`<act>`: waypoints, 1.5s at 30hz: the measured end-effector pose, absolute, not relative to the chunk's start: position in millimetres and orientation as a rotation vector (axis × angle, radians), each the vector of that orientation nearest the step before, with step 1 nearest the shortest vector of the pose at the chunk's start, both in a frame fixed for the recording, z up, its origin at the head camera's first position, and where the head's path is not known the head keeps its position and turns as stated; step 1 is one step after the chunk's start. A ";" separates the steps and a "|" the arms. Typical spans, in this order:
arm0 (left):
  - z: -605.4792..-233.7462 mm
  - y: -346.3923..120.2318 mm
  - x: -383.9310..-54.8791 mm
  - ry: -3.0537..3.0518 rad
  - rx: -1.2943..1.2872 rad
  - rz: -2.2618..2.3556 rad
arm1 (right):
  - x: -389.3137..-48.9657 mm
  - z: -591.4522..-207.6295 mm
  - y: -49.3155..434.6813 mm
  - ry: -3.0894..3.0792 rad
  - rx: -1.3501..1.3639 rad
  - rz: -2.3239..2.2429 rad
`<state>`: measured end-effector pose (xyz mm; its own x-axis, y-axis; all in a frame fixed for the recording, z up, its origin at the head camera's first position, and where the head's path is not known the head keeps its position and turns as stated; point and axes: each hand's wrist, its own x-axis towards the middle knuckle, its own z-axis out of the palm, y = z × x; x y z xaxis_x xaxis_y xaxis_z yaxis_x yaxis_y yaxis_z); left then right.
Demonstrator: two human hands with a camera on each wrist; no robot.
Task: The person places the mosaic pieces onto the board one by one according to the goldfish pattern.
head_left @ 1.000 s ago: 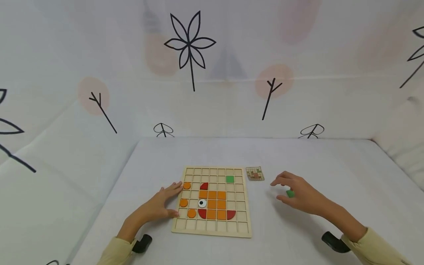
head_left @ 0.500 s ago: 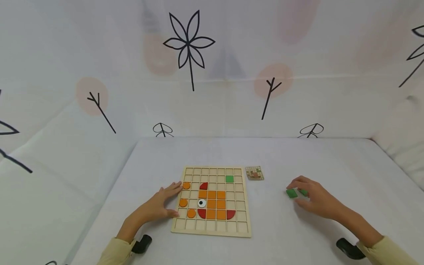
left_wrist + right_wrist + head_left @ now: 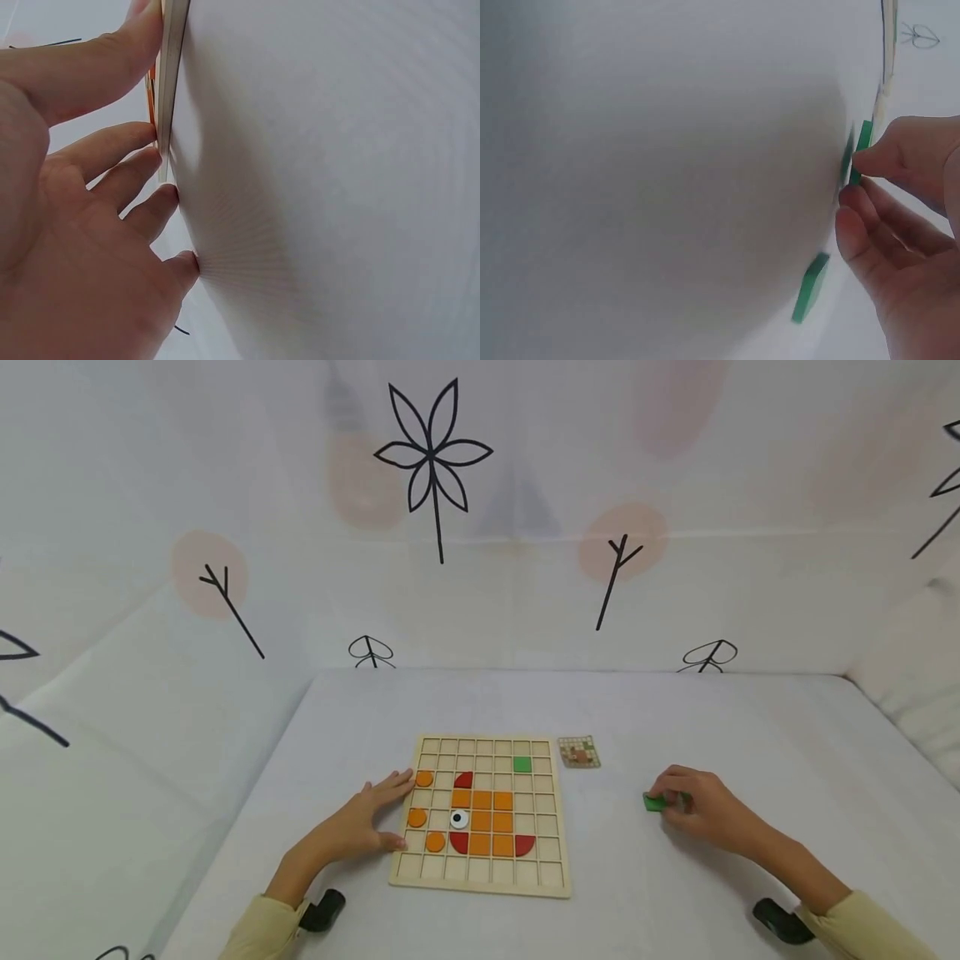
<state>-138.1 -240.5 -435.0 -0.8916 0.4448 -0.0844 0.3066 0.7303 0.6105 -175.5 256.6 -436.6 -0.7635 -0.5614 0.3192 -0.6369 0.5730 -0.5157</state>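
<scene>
My right hand (image 3: 708,806) pinches a green square tile (image 3: 655,803) between thumb and fingers at the right of the table. In the right wrist view, this tile (image 3: 863,139) is tilted a little off the cloth. A second green tile (image 3: 810,289) lies below that hand; in the head view the hand partly covers it. My left hand (image 3: 363,821) rests at the left edge of the wooden grid board (image 3: 480,875), fingers spread, thumb and fingertips touching the rim. The board carries orange squares (image 3: 482,822), orange discs (image 3: 435,842), red quarter-rounds (image 3: 525,845), an eye disc (image 3: 459,819) and a green square (image 3: 522,764).
A small printed pattern card (image 3: 579,752) lies just off the board's upper right corner. White cloth (image 3: 675,718) covers the table, and a patterned cloth backdrop (image 3: 517,593) rises behind it.
My right hand has moved right to the green tiles, reached down and taken one in a pinch. My left hand stays at the board's edge.
</scene>
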 end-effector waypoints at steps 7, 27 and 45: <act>-433.7 -240.7 -138.2 2.709 0.599 0.896 | -176.4 -427.9 232.4 -2.674 1.090 0.999; -434.4 -240.5 -137.3 2.704 0.611 0.902 | -195.3 -423.0 146.0 -2.696 1.139 1.094; -434.6 -241.1 -137.0 2.705 0.612 0.897 | -201.4 -436.6 92.3 -2.701 1.121 0.994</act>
<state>-137.0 -241.1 -434.6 -0.8874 0.4539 -0.0806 0.3158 0.7258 0.6111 -201.4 92.3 -436.6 -0.7354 -0.6173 0.2795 -0.6512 0.5297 -0.5434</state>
